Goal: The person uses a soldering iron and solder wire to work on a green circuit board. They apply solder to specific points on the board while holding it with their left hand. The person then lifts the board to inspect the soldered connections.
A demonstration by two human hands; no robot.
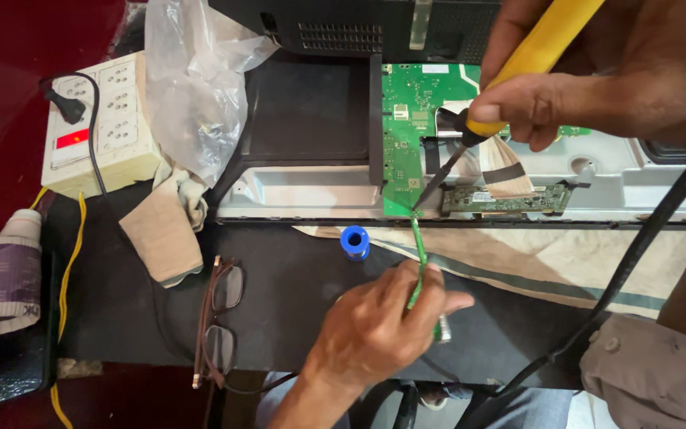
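Note:
My right hand (565, 87) grips a yellow-handled soldering iron (518, 63); its dark tip touches the lower edge of a green circuit board (406, 119) inside an opened flat-screen chassis. My left hand (379, 326) pinches a thin green strand (418, 254) that runs up to the same spot at the board's bottom corner. A small narrow circuit strip (510, 199) with a flat ribbon cable (506, 163) lies just right of the tip.
A blue solder spool (354, 241) stands near the chassis edge. Eyeglasses (217, 318) lie on the dark mat. A white power strip (101, 123), clear plastic bag (192, 79), cloth (164, 230) and a white bottle (1, 274) sit at left. A black cable (637, 246) crosses at right.

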